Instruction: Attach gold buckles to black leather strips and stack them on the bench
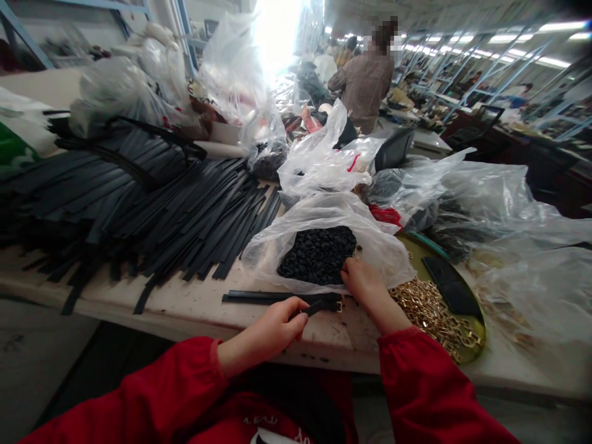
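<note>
Left fingers [295,303] clamp a black strap [319,306] jutting rightward; right fingers [348,269], grip unclear, reach black pieces [314,254].

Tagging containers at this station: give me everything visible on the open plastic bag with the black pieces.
The open plastic bag is whitish, translucent and thin-looking, with creased film and its mouth spread wide. It lies slumped on the worktable, holding a heap of small black pieces. The right hand reaches in at the heap's right side; its grip is hidden. Black strapping lies just in front. The right edge nears the yellow tray; contact is unclear.
</note>
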A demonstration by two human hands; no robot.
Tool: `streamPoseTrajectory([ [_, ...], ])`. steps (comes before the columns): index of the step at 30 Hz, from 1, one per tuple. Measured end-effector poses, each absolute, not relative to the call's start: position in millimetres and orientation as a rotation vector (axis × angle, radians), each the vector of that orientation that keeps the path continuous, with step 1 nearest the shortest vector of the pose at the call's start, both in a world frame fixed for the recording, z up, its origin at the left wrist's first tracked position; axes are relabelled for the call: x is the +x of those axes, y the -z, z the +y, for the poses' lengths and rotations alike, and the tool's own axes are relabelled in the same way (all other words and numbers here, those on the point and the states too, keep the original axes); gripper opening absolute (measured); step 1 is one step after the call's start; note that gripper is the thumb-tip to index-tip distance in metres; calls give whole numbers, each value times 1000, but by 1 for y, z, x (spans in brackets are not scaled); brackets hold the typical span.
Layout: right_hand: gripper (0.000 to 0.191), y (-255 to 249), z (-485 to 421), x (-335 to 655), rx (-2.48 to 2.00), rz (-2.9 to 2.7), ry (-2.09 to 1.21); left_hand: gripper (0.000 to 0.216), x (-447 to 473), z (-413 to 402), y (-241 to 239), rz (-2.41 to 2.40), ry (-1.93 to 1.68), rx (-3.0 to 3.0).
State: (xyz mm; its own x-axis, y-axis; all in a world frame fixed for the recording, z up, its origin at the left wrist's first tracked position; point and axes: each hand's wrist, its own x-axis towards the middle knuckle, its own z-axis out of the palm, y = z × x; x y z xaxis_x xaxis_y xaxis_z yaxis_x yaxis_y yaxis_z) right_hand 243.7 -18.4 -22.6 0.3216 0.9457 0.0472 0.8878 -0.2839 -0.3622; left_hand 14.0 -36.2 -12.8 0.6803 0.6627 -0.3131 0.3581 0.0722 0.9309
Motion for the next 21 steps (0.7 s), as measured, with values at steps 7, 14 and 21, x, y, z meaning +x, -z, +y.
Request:
streamPoseTrajectory([
  [7,19,-7,-59,203,-1577,-970,-1054,20,13,-39,1,883,-474,1588],
  [14,29,4,-86,150,-1100,-369,-1437,21,8,-42,-6,885,-595,1705],
  [21,24,12,-102,150,-1094,-460,-1469,17,6,-47,-4,885,-562,1654],
])
